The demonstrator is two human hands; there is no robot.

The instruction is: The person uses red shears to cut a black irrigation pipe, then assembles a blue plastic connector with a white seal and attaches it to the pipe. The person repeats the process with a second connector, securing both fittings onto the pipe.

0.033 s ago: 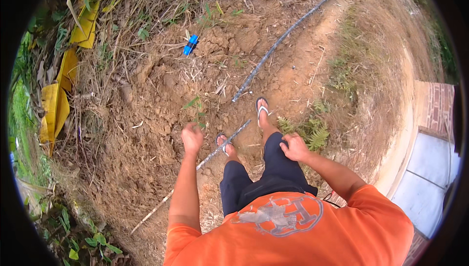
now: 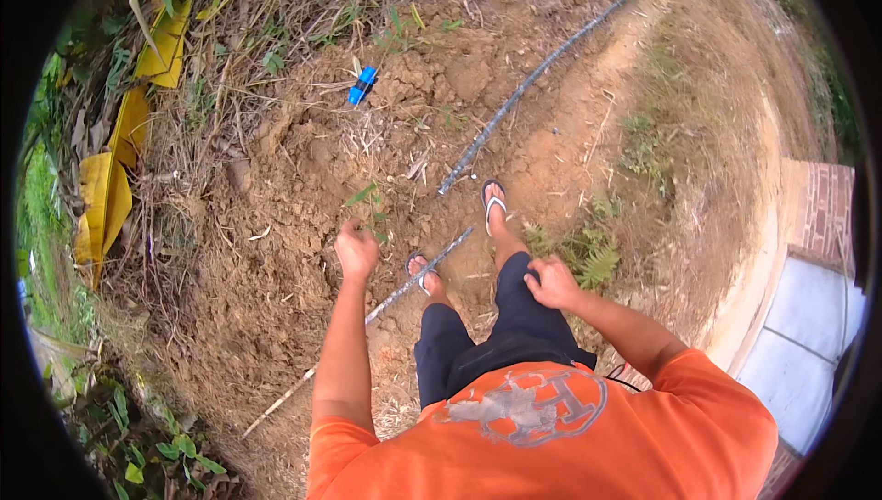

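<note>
I stand on bare brown dirt in an orange shirt and dark shorts, with flip-flops on both feet (image 2: 494, 202). My left hand (image 2: 356, 250) is held out in front of me as a closed fist, just below a small green weed (image 2: 367, 199); I cannot make out anything in it. My right hand (image 2: 554, 281) rests on my right thigh with its fingers curled in. A long thin pale stick (image 2: 386, 303) lies on the ground, passing under my left arm and by my left foot.
A dark hose (image 2: 542, 68) runs from my feet to the upper right. A small blue object (image 2: 362, 85) lies on the dug soil ahead. Yellow dried leaves (image 2: 106, 192) and grass line the left. Grey paving (image 2: 813, 303) and brick (image 2: 827, 206) border the right.
</note>
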